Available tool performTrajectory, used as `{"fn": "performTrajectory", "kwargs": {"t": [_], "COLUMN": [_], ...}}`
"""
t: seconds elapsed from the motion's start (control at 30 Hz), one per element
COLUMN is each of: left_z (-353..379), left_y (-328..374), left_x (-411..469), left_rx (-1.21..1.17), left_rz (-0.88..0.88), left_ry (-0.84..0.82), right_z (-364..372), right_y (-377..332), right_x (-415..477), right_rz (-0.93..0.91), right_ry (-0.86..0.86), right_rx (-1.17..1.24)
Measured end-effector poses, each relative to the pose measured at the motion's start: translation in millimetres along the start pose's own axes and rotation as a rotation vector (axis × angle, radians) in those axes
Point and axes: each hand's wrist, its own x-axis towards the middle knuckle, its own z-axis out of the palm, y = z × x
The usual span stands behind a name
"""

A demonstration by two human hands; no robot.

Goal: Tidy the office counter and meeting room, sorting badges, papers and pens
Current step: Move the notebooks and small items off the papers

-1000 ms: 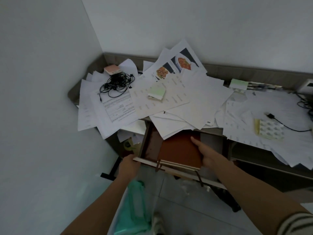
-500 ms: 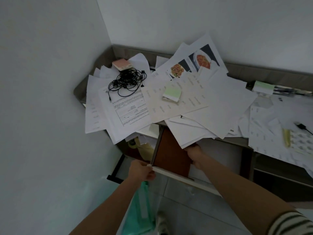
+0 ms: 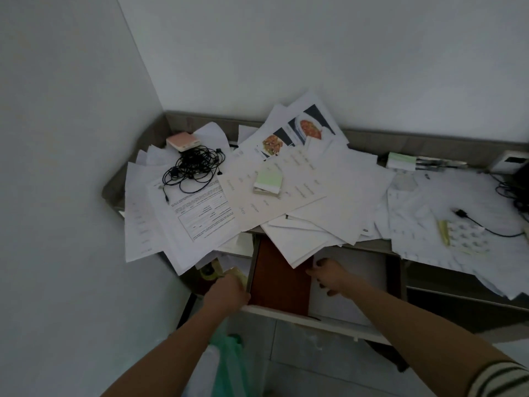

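**Head view, sole entry.**

- Counter (image 3: 369,138): heaped with loose papers (image 3: 337,196), several overhanging the front edge. A green note pad (image 3: 269,181) and a black cable (image 3: 194,170) lie on top; pens (image 3: 429,163) sit by the back right rim.
- Drawer (image 3: 357,270): pulled out beneath the overhang, probably as a home for sorted sheets. A brown folder (image 3: 282,279) lies flat in its left half.
- Left hand (image 3: 227,290): fingers curled over the drawer's left front corner, apparently steadying it.
- Right hand (image 3: 329,277): inside the drawer, fingers bent at the folder's right edge; whether they pinch it cannot be told.
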Motion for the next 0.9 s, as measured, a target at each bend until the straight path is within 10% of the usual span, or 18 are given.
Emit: {"fn": "performTrajectory", "kwargs": {"t": [0.43, 0.9], "left_z": [-28, 65], "left_y": [157, 345], "left_x": [37, 63], "left_rx": [0.012, 0.056], "left_rz": [0.454, 0.778], "left_ry": [0.335, 0.081], "right_z": [-133, -347], "right_y": [24, 153], "right_x": [-72, -45], "right_rz": [-0.382, 0.172], "right_ry": [0.579, 1.054], "right_rx": [-0.099, -0.125]}}
